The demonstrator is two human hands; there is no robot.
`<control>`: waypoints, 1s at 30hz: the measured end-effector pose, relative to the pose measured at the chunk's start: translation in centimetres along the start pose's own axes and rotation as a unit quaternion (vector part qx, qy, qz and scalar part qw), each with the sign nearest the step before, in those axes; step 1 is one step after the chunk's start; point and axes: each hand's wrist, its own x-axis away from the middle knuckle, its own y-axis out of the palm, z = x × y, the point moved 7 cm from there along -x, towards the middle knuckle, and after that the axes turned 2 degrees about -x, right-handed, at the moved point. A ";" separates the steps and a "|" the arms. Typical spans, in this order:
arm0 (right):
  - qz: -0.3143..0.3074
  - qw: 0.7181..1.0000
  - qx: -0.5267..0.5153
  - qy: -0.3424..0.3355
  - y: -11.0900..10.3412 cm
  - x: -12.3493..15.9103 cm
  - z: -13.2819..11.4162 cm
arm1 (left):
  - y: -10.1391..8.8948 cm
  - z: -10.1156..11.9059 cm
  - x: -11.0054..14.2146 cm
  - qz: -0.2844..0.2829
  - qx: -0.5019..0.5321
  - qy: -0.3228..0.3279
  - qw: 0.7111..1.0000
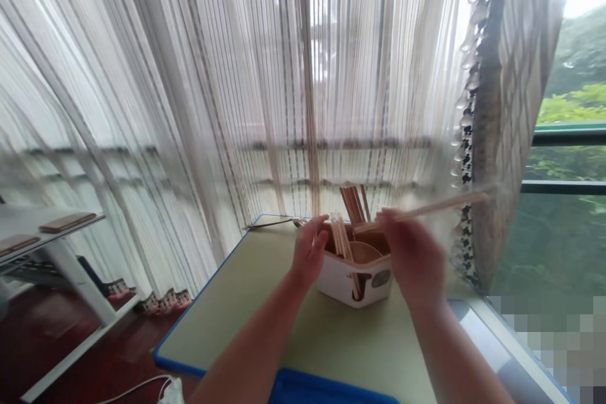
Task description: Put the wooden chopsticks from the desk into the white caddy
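Note:
A white box (353, 290) with a brown inside stands on the small table. My left hand (307, 252) is at its left corner, fingers and thumb curled around the rim. My right hand (419, 262) is closed on pale wooden chopsticks (445, 205), tilted and blurred, their left ends over the box. Several darker chopsticks (353, 202) stand upright at the back of the box. A pale bundle of sticks (339, 237), with something clear at its top, leans inside near my left hand. A round brown rim (367, 252) shows inside; the rest of that container is hidden.
The pale tabletop (237, 303) has a blue edge. A long-handled metal utensil (272, 223) lies at its back left corner. Sheer curtains (265, 107) hang directly behind. At left is a white desk (80, 265); a white cable (137, 385) runs below the table.

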 end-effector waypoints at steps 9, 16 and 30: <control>-0.198 0.976 0.075 -0.052 8.0 -5.2 -5.7 | -0.4 1.2 0.7 0.021 0.008 0.010 1.000; -0.346 0.913 0.215 -0.014 12.1 -4.1 -4.5 | -2.0 0.6 -0.1 0.094 -0.025 -0.006 0.995; -0.350 0.916 0.195 -0.028 13.0 -6.0 -5.9 | -1.1 0.5 -0.6 0.048 -0.040 0.001 0.998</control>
